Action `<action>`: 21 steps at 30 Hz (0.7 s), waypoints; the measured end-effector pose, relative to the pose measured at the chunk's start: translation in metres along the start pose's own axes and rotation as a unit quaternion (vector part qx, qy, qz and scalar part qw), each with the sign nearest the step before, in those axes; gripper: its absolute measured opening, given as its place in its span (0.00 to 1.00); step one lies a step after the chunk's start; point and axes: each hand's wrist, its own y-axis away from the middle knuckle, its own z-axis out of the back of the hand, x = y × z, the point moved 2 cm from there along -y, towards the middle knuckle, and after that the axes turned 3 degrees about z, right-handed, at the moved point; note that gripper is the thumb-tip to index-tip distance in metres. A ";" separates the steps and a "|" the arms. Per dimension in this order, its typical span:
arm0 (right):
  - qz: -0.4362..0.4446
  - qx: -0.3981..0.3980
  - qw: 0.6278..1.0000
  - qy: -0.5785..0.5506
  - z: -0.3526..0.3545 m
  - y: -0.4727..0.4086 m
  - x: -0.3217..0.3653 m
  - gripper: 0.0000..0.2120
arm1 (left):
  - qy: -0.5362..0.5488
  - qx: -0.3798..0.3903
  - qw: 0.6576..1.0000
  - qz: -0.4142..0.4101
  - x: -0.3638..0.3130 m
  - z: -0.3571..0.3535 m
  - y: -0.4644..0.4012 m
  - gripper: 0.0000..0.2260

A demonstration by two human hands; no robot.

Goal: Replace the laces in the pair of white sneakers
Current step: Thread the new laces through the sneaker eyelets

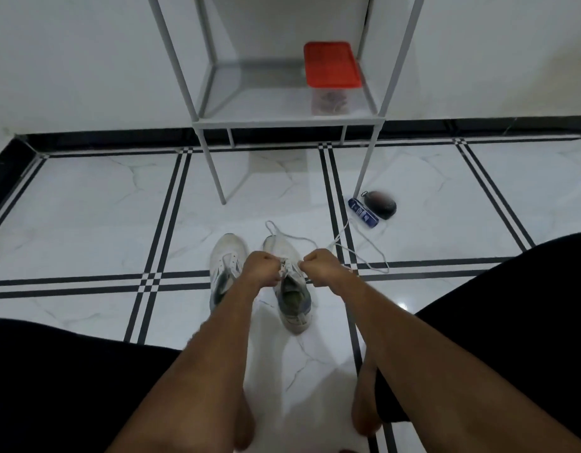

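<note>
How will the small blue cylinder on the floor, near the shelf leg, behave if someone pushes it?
The blue cylinder lies on its side on the glossy floor tiles, so it would probably roll if pushed across its length. It looks small, so likely light. The dark rounded object right beside it may stop it in that direction.

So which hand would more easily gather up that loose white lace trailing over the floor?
Probably the right hand: the loose white lace trails on its side of the right-hand white sneaker. The left hand sits on the far side.
</note>
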 end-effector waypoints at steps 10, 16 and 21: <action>-0.056 0.024 0.997 -0.036 -0.042 -0.008 -0.049 0.11 | -0.121 -0.014 0.993 0.010 0.056 -0.020 -0.014 0.08; -0.123 -0.097 0.979 -0.131 -0.060 -0.009 -0.074 0.22 | -0.108 -0.017 0.994 -0.001 0.067 -0.028 -0.019 0.13; -0.078 -0.127 0.981 -0.125 -0.074 -0.011 -0.069 0.11 | -0.136 -0.036 0.989 -0.044 0.066 -0.030 -0.020 0.11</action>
